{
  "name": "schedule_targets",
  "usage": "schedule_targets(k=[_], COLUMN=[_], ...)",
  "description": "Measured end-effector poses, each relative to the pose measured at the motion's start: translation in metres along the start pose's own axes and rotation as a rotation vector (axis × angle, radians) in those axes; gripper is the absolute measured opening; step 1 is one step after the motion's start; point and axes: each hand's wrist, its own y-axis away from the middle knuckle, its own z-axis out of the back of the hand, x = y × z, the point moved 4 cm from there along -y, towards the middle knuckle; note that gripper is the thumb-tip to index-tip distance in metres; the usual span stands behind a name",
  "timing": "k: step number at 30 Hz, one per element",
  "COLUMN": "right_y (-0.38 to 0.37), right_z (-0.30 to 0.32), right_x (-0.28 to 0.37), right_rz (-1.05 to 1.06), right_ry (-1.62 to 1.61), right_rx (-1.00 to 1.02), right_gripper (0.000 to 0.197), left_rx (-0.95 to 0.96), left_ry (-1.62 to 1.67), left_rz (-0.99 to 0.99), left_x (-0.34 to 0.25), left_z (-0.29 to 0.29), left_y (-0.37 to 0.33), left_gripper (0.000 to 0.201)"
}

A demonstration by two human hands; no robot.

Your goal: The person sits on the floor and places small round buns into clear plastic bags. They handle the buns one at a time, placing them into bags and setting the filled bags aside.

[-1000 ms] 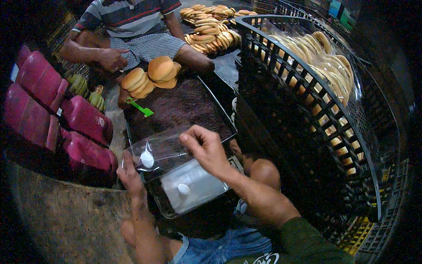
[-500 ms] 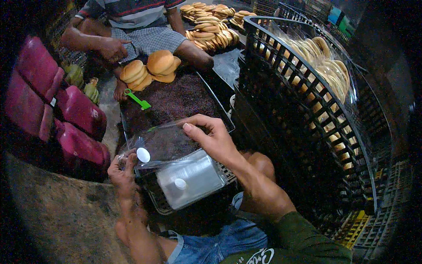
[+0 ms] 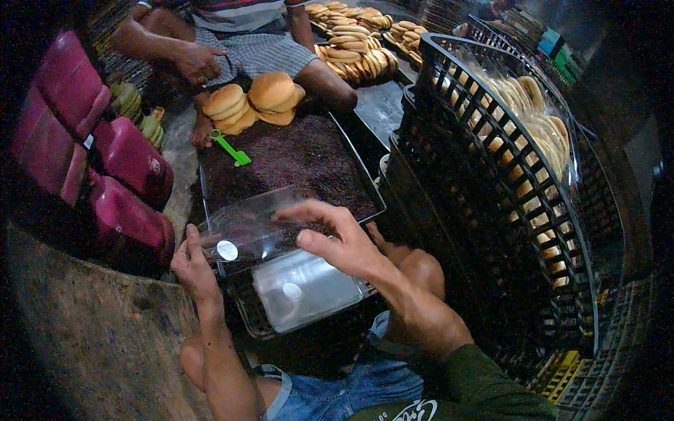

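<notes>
Our left hand [image 3: 194,263] grips the left end of a clear plastic bag [image 3: 263,224] in its fingers, and the bag, with a round white mark [image 3: 227,250], spans the near edge of the metal tray [image 3: 357,160] of dark crumbly filling [image 3: 295,158]. Our right hand [image 3: 337,238] is by the bag's other end, its fingers spread away from the thumb; we cannot tell whether they touch the plastic. On the near side of the tray we have a stack of clear bags [image 3: 316,284]. A green plastic spatula [image 3: 239,155] lies at the tray's left part, and golden buns [image 3: 274,91] sit in two piles at its far end. Left of the tray stand magenta jerrycans [image 3: 133,158]; right of it, a black crate [image 3: 463,168] holds bagged flat buns [image 3: 546,137]; beyond it, a co-worker [image 3: 249,52] sits.
</notes>
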Motion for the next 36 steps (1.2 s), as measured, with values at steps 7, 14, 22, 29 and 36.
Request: schedule_targets(k=[7, 14, 22, 29, 36], right_y=[0.011, 0.015, 0.012, 0.013, 0.009], right_z=[-0.013, -0.005, -0.008, -0.005, -0.007], right_x=[0.066, 0.060, 0.031, 0.032, 0.017], right_rz=[0.474, 0.494, 0.341, 0.102, 0.212], right_ry=[0.472, 0.683, 0.771, 0.480, 0.527], right_rx=[-0.035, 0.050, 0.225, 0.307, 0.214], right_gripper=[0.040, 0.039, 0.034, 0.040, 0.023], left_rx=[0.177, 0.323, 0.285, 0.076, 0.044], left_ry=[0.165, -0.033, 0.155, 0.120, 0.028], left_rz=[0.090, 0.018, 0.266, 0.157, -0.002], left_x=[0.020, 0.013, 0.026, 0.026, 0.013], left_z=[-0.004, -0.017, -0.036, -0.024, -0.022], left_y=[0.001, 0.006, 0.006, -0.006, 0.003], left_gripper=[0.049, 0.046, 0.043, 0.046, 0.050])
